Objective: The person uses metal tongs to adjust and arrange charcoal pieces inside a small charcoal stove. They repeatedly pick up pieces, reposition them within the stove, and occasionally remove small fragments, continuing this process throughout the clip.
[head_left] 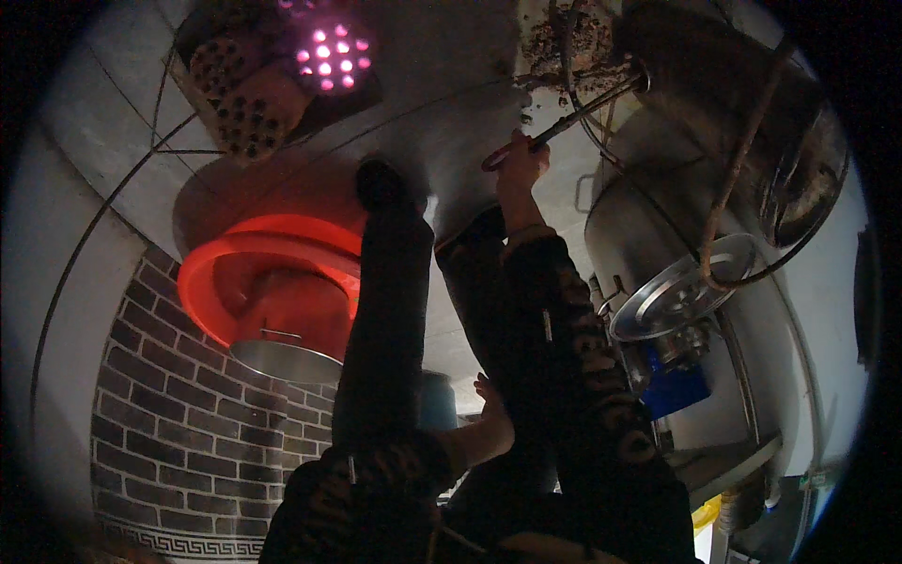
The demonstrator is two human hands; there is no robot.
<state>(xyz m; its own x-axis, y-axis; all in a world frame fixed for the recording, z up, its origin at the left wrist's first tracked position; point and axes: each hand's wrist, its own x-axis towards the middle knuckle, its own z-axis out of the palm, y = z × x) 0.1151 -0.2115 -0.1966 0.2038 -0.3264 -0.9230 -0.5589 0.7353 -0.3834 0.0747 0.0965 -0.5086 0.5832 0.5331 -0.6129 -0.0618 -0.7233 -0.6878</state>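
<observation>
My right hand (pixel 524 171) is wrapped round the handle of a pair of fire tongs (pixel 578 117). A reddish loop of the handle sticks out to its left. The tongs slant up and right, and their far end reaches a dark, rusty cylinder (pixel 714 80), where the tip is hard to make out. My left hand (pixel 489 425) is low, beside my leg, with its fingers partly stretched and nothing seen in it. At the far left, honeycomb coal briquettes (pixel 254 122) lie together; one briquette (pixel 334 58) glows pink-white through its holes.
A red plastic basin (pixel 211 287) stands left of my legs, with a metal pot or lid (pixel 287 360) by it. On the right are a large metal drum (pixel 625 202), a round lid (pixel 672 301) and a blue object (pixel 678 390). Rusty crumbs (pixel 564 47) litter the far floor.
</observation>
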